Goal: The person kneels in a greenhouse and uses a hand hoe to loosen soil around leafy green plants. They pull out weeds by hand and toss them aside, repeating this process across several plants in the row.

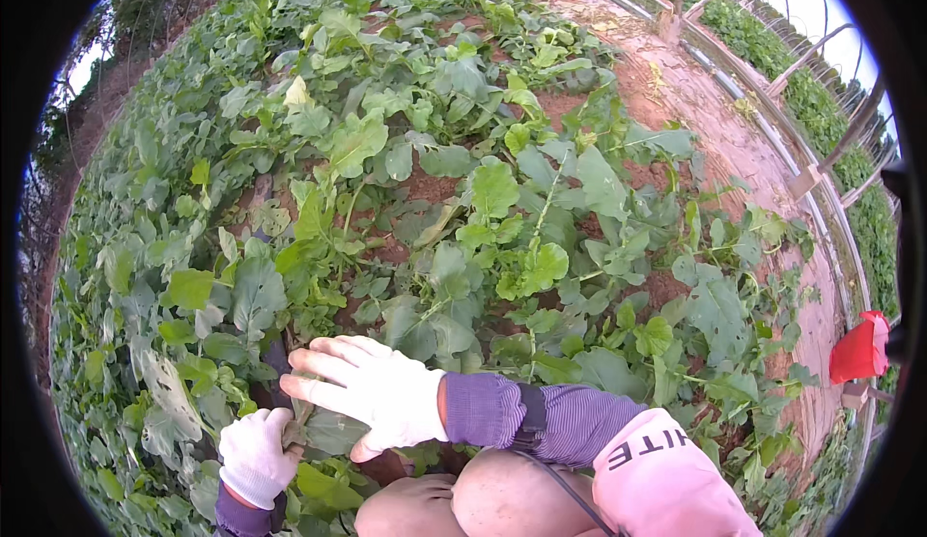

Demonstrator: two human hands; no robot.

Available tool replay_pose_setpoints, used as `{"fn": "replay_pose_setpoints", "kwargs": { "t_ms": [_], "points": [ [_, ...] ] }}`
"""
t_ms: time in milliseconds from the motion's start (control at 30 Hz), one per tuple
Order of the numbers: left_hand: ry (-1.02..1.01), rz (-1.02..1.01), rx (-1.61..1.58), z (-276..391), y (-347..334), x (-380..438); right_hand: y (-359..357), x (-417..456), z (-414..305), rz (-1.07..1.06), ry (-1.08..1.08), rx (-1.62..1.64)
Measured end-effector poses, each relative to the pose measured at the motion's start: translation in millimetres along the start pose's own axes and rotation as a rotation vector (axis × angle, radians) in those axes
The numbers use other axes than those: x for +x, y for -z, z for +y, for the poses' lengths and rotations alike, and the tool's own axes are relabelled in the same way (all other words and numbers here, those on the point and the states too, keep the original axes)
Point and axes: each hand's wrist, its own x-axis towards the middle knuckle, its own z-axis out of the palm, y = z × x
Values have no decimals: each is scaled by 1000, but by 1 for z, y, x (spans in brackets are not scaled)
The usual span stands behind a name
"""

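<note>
My left hand (257,454), in a white knit glove, is curled low at the left among the leaves. A bit of greyish-green leaf or stem shows at its thumb side, but what lies inside the fist is hidden. Flat above the plants, my right hand (366,392) wears a white glove with brown-stained fingertips. Its fingers point left and its thumb is spread downward, over a broad green leaf (333,432). Leafy green plants (442,283), some with holes in their leaves, spread in front of me.
My bent knees (507,490) are at the bottom. Reddish soil (424,186) shows between plants. A dirt path (695,109) and pale rails (768,128) run along the right, with wooden posts and curved hoops. A red object (860,349) stands at the far right.
</note>
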Motion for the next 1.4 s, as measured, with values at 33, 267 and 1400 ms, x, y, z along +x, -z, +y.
{"fn": "replay_pose_setpoints", "kwargs": {
  "t_ms": [33,267,1400],
  "points": [
    [-68,75,-88,16,7,9,-3,-3,4,-31,-19,-35],
    [-49,579,-959,6,-8,33,19,11,-24,78,-332,787],
    [518,-474,-1109,-28,-136,47,46,-144,27,144,-949,605]
  ]
}}
